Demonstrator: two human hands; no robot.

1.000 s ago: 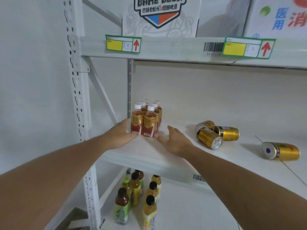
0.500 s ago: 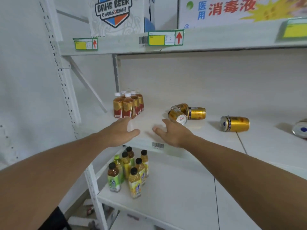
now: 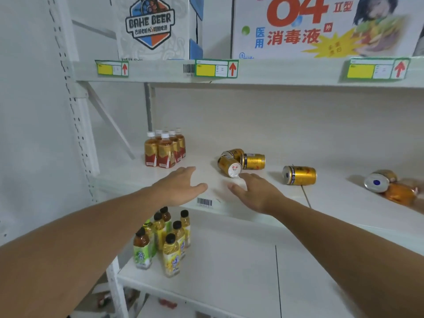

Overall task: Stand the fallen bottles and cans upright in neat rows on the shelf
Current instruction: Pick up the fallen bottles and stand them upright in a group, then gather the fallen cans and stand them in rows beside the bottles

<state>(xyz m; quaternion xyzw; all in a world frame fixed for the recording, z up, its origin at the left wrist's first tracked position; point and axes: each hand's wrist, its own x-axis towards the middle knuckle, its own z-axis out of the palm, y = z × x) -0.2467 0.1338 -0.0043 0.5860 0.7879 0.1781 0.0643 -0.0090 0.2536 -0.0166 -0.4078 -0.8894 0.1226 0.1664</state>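
Several amber bottles with white caps point(image 3: 164, 149) stand upright in a tight block at the left of the middle shelf point(image 3: 332, 198). Three gold cans lie on their sides in a cluster point(image 3: 241, 161) at mid-shelf. Another gold can point(image 3: 299, 175) lies further right, and one more fallen can point(image 3: 378, 180) rests at the far right beside an orange packet. My left hand point(image 3: 181, 185) hovers flat over the shelf front, fingers apart, holding nothing. My right hand point(image 3: 254, 191) is spread just in front of the nearest fallen can, fingertips close to its top.
The lower shelf point(image 3: 229, 271) holds upright tea bottles with black caps point(image 3: 163, 239). Cartons, one marked BAHE BEER point(image 3: 151, 26), sit on the upper shelf. The white perforated post point(image 3: 75, 106) and a diagonal brace stand at the left.
Both hands have left the bottle block and drifted right along the shelf front. My view has swung right and pulled back, bringing more fallen cans into sight.
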